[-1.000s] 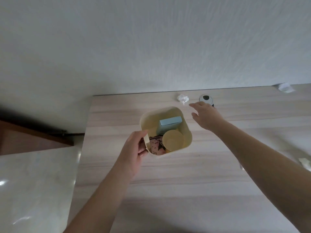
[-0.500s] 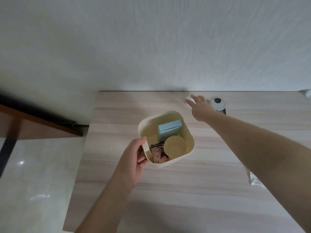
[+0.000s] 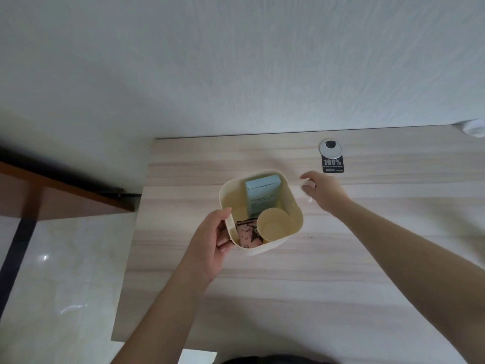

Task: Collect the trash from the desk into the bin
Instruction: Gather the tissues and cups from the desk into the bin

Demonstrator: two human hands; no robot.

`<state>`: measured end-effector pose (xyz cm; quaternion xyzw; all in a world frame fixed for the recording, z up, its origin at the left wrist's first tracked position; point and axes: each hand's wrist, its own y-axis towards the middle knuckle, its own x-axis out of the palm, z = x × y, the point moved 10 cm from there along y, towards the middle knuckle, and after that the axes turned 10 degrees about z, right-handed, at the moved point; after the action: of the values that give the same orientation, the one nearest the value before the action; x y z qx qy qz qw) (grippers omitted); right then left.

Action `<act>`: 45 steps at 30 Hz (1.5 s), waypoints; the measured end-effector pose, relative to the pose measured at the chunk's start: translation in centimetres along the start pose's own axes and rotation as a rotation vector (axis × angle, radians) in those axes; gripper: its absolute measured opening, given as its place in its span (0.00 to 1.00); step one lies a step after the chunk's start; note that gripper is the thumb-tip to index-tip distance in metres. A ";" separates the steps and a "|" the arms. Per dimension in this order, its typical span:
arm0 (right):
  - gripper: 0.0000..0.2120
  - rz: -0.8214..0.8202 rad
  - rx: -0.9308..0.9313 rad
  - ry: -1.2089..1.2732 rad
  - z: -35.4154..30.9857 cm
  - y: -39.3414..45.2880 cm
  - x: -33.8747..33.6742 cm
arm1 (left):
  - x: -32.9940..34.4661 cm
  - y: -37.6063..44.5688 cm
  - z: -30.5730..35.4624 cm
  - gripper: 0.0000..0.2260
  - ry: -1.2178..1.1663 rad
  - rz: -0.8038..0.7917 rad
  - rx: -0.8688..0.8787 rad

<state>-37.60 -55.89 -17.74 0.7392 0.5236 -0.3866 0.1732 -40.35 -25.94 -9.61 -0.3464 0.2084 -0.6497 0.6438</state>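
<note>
A cream plastic bin (image 3: 295, 206) is above the light wooden desk (image 3: 288, 285). My left hand (image 3: 210, 240) grips its near-left rim, thumb over the edge. Inside lie a pale blue box (image 3: 261, 195), a paper cup (image 3: 274, 227) and a pink printed wrapper (image 3: 248, 232). My right hand (image 3: 324, 191) is just right of the bin's far corner and holds a crumpled white tissue (image 3: 305, 185), mostly hidden in the fingers and blurred.
A round cable grommet (image 3: 330, 147) with a black "100%" sticker (image 3: 332, 165) sits at the desk's back edge by the white wall. Another white scrap (image 3: 475, 130) lies at the far right. The desk's left edge drops to a tiled floor (image 3: 52, 285).
My right hand reached to the tissue by the back edge, took it and drew it back beside the bin. The left hand has kept its grip on the rim.
</note>
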 end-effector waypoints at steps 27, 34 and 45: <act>0.08 0.220 0.445 -0.102 16.8 -18.9 -7.0 | 6.9 -4.3 -8.0 0.15 0.216 -0.126 -0.069; 0.08 0.293 0.505 -0.097 15.4 -22.8 -6.5 | 4.8 -5.5 -7.7 0.06 0.235 -0.124 -0.045; 0.08 0.888 0.064 0.388 -7.4 -32.6 -17.7 | 2.7 -10.3 -7.8 0.14 0.228 -0.290 0.036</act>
<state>-66.98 -49.55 5.21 0.9546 0.1680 -0.1463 0.1976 -52.90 -29.13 -6.98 -0.2853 0.2163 -0.7746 0.5214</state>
